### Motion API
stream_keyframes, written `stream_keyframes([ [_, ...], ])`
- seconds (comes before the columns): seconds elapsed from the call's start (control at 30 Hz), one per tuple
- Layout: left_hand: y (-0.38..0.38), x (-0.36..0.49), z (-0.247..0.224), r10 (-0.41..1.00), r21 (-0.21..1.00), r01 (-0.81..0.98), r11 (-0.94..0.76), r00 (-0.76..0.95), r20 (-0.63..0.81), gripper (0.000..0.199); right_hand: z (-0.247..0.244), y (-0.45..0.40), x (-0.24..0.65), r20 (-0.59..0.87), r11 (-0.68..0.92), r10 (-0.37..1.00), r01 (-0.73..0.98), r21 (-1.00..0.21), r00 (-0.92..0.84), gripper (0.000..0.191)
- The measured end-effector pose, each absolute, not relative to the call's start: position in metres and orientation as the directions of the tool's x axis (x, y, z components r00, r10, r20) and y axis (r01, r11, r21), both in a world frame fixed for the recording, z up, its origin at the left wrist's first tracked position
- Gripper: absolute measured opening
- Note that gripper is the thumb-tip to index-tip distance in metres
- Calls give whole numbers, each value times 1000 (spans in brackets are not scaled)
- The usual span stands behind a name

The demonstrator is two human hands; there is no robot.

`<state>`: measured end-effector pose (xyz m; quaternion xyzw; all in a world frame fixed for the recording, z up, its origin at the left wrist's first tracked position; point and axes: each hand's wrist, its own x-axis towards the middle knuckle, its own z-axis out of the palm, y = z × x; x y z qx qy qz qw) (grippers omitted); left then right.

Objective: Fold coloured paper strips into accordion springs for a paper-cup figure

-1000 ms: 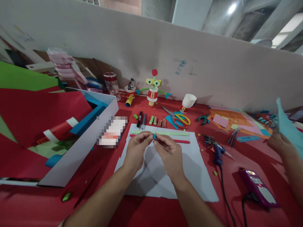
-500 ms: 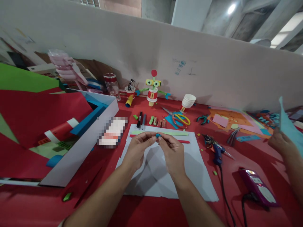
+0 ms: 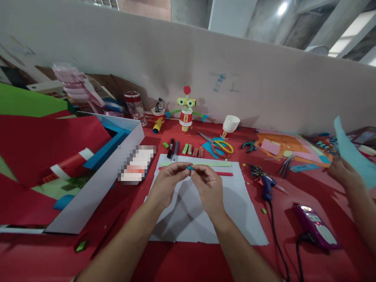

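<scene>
Between the fingertips of both hands is a small piece of blue paper (image 3: 190,168), mostly covered by the fingers. My left hand (image 3: 168,183) pinches it from the left, and my right hand (image 3: 209,188) pinches it from the right. Both are held over a white sheet (image 3: 202,219). Just behind the fingertips, a light green paper strip (image 3: 217,165) and a red paper strip (image 3: 225,174) lie across the sheet's far part. Folded green and striped paper springs (image 3: 185,148) lie beyond the sheet.
A paper-cup robot figure (image 3: 185,115) stands by the wall. Scissors (image 3: 225,147), stacked cups (image 3: 230,124) and a glue gun (image 3: 267,187) with a cord are to the right. A white box (image 3: 100,188) of coloured paper stands left. Another person's hand (image 3: 343,170) holds blue paper (image 3: 354,150).
The view has shifted slightly. Both my hands keep their pinch on the blue paper piece, which shows a little more between the fingertips. The other person's hand still holds its blue sheet.
</scene>
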<state>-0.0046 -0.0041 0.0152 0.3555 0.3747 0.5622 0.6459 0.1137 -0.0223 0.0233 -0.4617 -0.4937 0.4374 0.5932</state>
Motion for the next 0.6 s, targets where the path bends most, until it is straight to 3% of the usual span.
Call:
stream_keyframes([
  [0.17,-4,-6,15,996,911,-405,74,68,-51,11,22,-23,113,230,233,963,-1,-973,139,11],
  [0.6,-3,-3,14,992,846,-521,113,10,-127,15,18,-27,110,362,353,926,89,-931,111,9],
])
